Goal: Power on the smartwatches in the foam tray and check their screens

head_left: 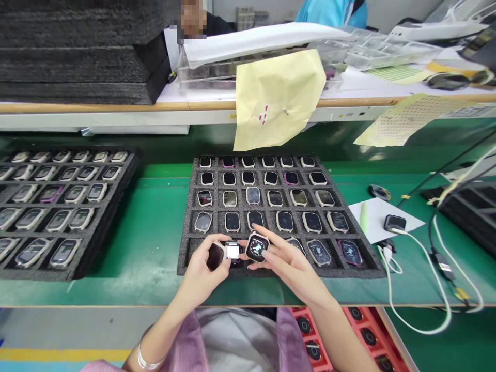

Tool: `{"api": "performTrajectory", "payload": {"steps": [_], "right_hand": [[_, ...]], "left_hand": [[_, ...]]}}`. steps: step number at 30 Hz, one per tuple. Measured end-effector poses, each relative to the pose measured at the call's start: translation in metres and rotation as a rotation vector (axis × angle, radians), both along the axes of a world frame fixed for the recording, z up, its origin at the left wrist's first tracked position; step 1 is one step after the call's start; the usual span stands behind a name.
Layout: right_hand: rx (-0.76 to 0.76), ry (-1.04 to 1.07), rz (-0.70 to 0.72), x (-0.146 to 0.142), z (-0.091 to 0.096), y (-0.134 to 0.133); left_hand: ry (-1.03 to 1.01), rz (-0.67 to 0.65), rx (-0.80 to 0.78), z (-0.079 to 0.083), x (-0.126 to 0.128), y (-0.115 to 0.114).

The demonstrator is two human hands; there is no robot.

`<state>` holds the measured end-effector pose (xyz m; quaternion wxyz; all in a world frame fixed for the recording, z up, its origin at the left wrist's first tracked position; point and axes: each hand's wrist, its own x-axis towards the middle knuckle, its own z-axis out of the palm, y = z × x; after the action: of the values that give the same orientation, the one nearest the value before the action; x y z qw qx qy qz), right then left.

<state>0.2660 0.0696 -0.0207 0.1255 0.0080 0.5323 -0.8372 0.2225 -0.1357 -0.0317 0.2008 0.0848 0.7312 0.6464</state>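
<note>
1. Both hands are working right over the front row of the middle foam tray (188, 217), close to the front edge of the green surface (155, 232).
2. The right hand (289, 266) is pinching a lit watch (257, 247) by its case between fingertips and thumb, with the face tilted up toward the person.
3. The left hand (203, 276) is curled around a dark-faced watch (215, 256), so it's closed and gripping.
4. A white-screened watch (233, 251) shows right at the left fingertips. I honestly can't tell if it's held too or just sitting in its slot.
5. The key relation: the lit watch is just right of the white-screened one, nearly touching. All three sit side by side in a line along the tray's front row.
6. The foam tray is a grid of pockets, one watch body each, and pretty much full. The hands hide the front-left pockets.
7. A second tray (87, 253) toward the left edge is loaded the same way.
8. Toward the right edge there's a sheet of paper (377, 230) with a loose watch (394, 223) on it, and a white cable (391, 289) trails off toward the front.
9. A red tray (341, 320) of round parts sits below the front edge.
</note>
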Motion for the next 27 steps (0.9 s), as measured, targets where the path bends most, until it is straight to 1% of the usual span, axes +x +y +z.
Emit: {"api": "performTrajectory", "payload": {"steps": [5, 8, 13, 17, 23, 27], "right_hand": [[0.009, 0.072, 0.005, -0.001, -0.004, 0.0], [-0.001, 0.08, -0.033, -0.004, -0.005, 0.001], [0.0, 0.021, -0.124, -0.003, -0.003, -0.001], [-0.038, 0.018, -0.094, -0.001, -0.003, -0.003], [-0.069, 0.03, -0.071, 0.0, -0.007, -0.003], [-0.103, 0.011, -0.049, 0.004, -0.009, -0.005]], "left_hand": [[0.041, 0.01, 0.041, 0.001, 0.004, 0.005], [0.032, -0.014, 0.042, 0.003, 0.006, 0.006], [0.051, -0.035, 0.017, 0.007, 0.008, 0.007], [0.028, -0.06, -0.017, 0.008, 0.009, 0.007], [0.008, 0.003, -0.017, 0.008, 0.012, 0.005], [0.023, 0.112, -0.067, 0.001, 0.018, 0.0]]}}
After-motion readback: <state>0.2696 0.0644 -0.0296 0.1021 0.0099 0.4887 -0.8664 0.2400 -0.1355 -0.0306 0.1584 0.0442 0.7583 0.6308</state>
